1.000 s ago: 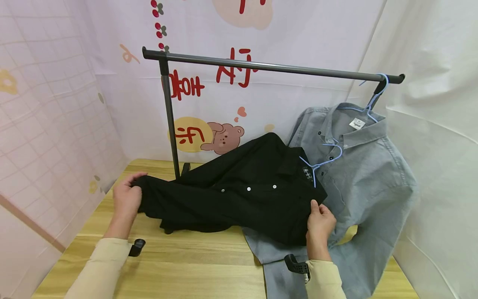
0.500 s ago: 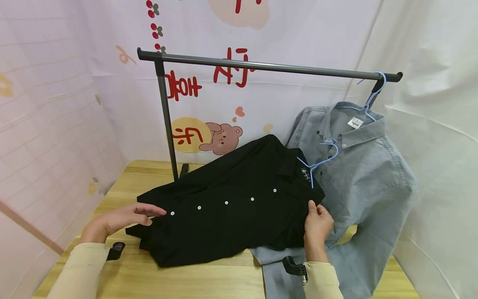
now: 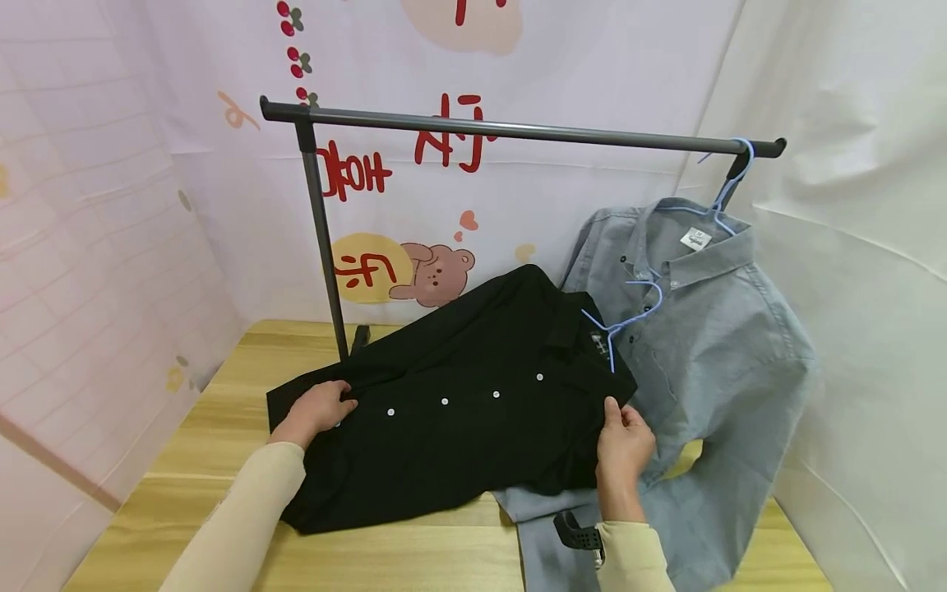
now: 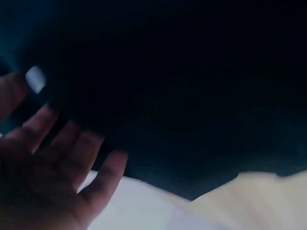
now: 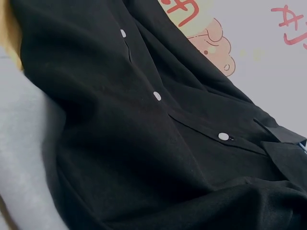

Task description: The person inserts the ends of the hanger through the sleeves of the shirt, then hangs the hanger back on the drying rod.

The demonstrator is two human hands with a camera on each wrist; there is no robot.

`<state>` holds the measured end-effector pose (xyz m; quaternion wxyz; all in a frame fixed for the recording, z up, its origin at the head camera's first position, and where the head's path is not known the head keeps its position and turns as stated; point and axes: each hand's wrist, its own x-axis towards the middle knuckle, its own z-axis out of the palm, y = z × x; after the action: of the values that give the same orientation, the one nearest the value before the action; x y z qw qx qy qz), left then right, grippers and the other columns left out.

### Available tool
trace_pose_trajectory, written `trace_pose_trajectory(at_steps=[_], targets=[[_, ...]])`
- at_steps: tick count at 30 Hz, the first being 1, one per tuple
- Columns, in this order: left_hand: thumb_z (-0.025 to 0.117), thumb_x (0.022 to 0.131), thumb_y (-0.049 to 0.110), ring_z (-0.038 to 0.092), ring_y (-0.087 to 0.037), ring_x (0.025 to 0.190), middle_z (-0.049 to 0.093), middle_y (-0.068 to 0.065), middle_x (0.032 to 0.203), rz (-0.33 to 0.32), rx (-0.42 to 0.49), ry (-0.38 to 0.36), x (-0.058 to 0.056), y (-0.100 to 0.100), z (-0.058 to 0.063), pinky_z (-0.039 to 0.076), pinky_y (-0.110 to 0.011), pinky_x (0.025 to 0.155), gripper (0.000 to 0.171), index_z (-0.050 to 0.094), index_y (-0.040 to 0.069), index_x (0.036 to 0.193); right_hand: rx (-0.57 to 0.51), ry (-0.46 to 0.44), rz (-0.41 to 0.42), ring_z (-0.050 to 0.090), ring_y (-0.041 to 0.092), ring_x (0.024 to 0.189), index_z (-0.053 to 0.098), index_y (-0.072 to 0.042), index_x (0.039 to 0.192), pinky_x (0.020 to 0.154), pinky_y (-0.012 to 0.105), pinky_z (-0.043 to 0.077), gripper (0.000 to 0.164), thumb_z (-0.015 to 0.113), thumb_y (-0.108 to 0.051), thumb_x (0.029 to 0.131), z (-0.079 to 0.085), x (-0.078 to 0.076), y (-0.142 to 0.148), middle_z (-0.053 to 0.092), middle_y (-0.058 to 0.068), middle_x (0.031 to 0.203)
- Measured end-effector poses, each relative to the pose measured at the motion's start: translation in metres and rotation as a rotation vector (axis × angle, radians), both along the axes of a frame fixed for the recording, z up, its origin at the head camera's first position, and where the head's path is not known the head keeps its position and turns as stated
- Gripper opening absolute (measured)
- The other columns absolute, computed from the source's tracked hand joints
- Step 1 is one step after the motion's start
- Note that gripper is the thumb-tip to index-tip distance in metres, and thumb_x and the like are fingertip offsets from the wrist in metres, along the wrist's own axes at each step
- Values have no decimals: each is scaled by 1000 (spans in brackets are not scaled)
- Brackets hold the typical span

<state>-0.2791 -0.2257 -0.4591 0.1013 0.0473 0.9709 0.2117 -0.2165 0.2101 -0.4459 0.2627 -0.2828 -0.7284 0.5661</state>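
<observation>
A black button-up shirt [image 3: 459,444] lies spread slantwise over the table, its white buttons facing up and its collar toward the right. A light blue hanger [image 3: 621,326] sticks out of its neck. At the right, my right hand [image 3: 625,440] pinches the shirt's shoulder between thumb and fingers. My left hand [image 3: 316,411] is over the hem end, fingers loosely bent beside the lowest button. In the left wrist view, which is blurred, its fingers [image 4: 86,153] are spread against the black cloth. The right wrist view shows the button placket [image 5: 157,96] and folds; the right hand is outside it.
A grey shirt [image 3: 710,353] hangs at the right on another blue hanger [image 3: 728,193] from the dark rack's bar [image 3: 518,130]. Its lower part drapes under the black shirt. The rack's left post [image 3: 321,238] rises behind the wooden table's [image 3: 414,559] black shirt. White curtains surround the table.
My left hand has let go of the black shirt's left end and moved right, over the hem. The shirt's front now lies flatter, showing more buttons. My right hand keeps its pinch.
</observation>
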Motion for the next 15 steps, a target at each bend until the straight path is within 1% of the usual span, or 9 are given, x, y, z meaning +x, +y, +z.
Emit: trace_pose_trajectory(at_steps=[2, 3, 5, 7, 9, 11, 13, 14, 15], targets=[[57, 97, 10, 59, -43, 105, 59, -30, 123, 37, -10, 28, -3, -1, -8, 49, -55, 87, 35, 59, -10, 127, -3, 2, 0, 36, 14, 48, 58, -1, 70, 45, 27, 31, 42, 64, -31, 99, -1, 0, -2, 35, -3, 55], [56, 96, 6, 61, -42, 101, 61, -29, 120, 51, -4, 44, -3, -1, -10, 50, -53, 84, 33, 61, -10, 124, -5, 4, -2, 37, 14, 49, 60, 0, 72, 46, 27, 31, 41, 64, -30, 99, -1, 0, -3, 36, -3, 55], [54, 94, 1, 63, -39, 95, 65, -27, 114, 69, 15, 103, -1, 0, -9, 51, -51, 78, 29, 66, -8, 118, -5, 8, -7, 37, 14, 50, 60, 1, 73, 46, 27, 31, 41, 64, -30, 99, -2, 0, -4, 36, -3, 56], [53, 92, 0, 64, -38, 91, 67, -23, 107, 73, 32, 194, 4, 5, -5, 52, -51, 76, 27, 70, -5, 112, -10, 18, -18, 37, 14, 51, 61, 2, 73, 46, 27, 31, 41, 64, -29, 99, -1, 0, -4, 37, -3, 56], [55, 91, 0, 64, -38, 88, 68, -20, 100, 62, 31, 317, 16, 18, -1, 52, -52, 74, 24, 74, -2, 105, -13, 27, -28, 38, 14, 52, 61, 3, 73, 47, 26, 31, 41, 64, -29, 99, -1, 0, -4, 37, -3, 57], [61, 87, -1, 64, -37, 84, 68, -16, 91, 39, 17, 466, 32, 36, 0, 52, -52, 72, 18, 76, 1, 96, -13, 31, -38, 38, 13, 52, 61, 3, 73, 46, 26, 31, 41, 64, -29, 98, -2, 1, -4, 38, -4, 56], [67, 83, -3, 64, -34, 79, 66, -11, 83, -21, -7, 590, 51, 56, -3, 52, -50, 69, 13, 77, 4, 89, -4, 35, -42, 38, 13, 53, 61, 3, 73, 46, 25, 32, 41, 64, -29, 98, -3, 1, -3, 38, -6, 55], [70, 81, -2, 64, -32, 77, 65, -8, 81, -61, -23, 621, 61, 66, -5, 52, -49, 67, 12, 77, 6, 86, 1, 38, -45, 38, 12, 52, 61, 4, 72, 46, 25, 31, 41, 64, -28, 98, -4, 1, -3, 37, -6, 54], [73, 81, -2, 63, -29, 75, 65, -6, 79, -108, -32, 627, 71, 75, -8, 51, -47, 67, 11, 77, 8, 84, 6, 42, -47, 38, 12, 52, 60, 3, 72, 46, 25, 31, 41, 65, -28, 98, -4, 1, -3, 37, -7, 54]])
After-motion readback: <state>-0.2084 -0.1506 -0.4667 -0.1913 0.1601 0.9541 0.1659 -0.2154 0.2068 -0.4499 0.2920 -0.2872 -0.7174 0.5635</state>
